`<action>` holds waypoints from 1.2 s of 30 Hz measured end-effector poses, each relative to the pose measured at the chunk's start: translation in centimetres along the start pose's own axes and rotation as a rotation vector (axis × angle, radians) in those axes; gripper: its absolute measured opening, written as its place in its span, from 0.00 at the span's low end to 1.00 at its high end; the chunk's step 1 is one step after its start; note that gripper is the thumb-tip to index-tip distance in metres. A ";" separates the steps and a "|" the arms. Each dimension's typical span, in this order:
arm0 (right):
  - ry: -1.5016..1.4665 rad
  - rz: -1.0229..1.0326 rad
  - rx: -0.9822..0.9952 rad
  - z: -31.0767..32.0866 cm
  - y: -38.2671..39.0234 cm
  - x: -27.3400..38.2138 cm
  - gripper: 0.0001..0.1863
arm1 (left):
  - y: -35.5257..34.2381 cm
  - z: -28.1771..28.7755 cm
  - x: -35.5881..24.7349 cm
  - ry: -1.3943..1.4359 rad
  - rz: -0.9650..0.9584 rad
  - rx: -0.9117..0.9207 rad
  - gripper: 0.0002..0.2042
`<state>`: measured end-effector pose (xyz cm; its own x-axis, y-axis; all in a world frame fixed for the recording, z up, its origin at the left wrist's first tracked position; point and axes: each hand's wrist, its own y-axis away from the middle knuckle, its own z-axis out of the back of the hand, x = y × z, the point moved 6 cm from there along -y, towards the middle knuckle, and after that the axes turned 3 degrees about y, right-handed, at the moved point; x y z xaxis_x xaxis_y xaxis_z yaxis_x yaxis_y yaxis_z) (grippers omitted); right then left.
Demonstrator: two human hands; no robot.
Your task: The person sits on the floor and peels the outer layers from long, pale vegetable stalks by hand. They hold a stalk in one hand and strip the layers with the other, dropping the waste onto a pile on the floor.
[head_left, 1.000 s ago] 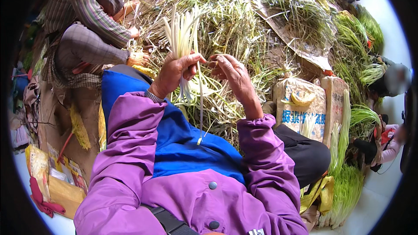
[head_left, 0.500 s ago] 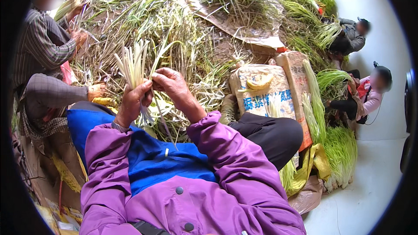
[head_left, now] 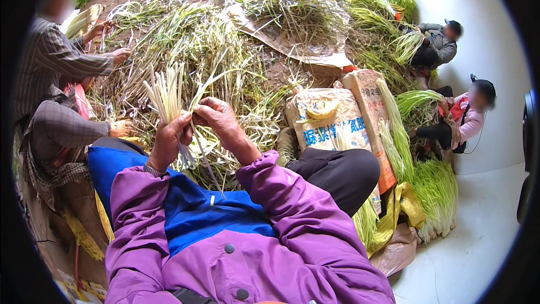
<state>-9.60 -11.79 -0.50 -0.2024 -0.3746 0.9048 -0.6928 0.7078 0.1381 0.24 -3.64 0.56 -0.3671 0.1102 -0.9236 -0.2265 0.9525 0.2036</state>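
My left hand (head_left: 168, 142) is closed around a bunch of pale, chive-like stalks (head_left: 167, 98). Their whitish ends fan out above my thumb, and the rest hangs below the fist. Close beside it, my right hand (head_left: 221, 125) pinches one single stalk (head_left: 206, 86) between thumb and fingertips. That stalk's green leafy part points up and away, while a thin strand (head_left: 207, 160) trails down over the blue apron (head_left: 194, 202) on my lap. The fingertips of both hands nearly touch, and the exact pinch point is partly hidden.
Loose stalks and leaf litter (head_left: 214, 39) cover the ground ahead. Right of my knee stand a printed sack (head_left: 329, 121) with a yellowish curved thing (head_left: 322, 108) on it and green bundles (head_left: 436, 194). A co-worker (head_left: 59, 59) sits at left; two others (head_left: 469, 112) sit along the right wall.
The view has shifted slightly. My hands keep the same hold, with the right fingertips still on the single stalk. The co-worker at left has stretched a hand out to the right.
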 end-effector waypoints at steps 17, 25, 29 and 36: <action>-0.074 0.019 -0.065 -0.9 1.1 -0.2 0.05 | 0.0 0.9 -0.1 0.106 -0.008 -0.051 0.11; -0.069 -0.003 0.007 -0.2 0.8 -0.5 0.09 | -0.2 0.6 -0.1 0.059 0.003 0.034 0.11; -0.079 0.052 0.060 -0.5 0.8 -0.1 0.14 | -0.3 0.5 0.3 0.138 0.037 0.073 0.12; -0.115 0.066 -0.027 0.2 0.6 0.3 0.09 | -0.1 0.0 0.1 0.021 0.018 0.051 0.14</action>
<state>-10.23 -11.56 -0.22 -0.3260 -0.3912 0.8606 -0.6568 0.7485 0.0915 0.19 -3.75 0.46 -0.3897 0.1216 -0.9129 -0.1740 0.9637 0.2026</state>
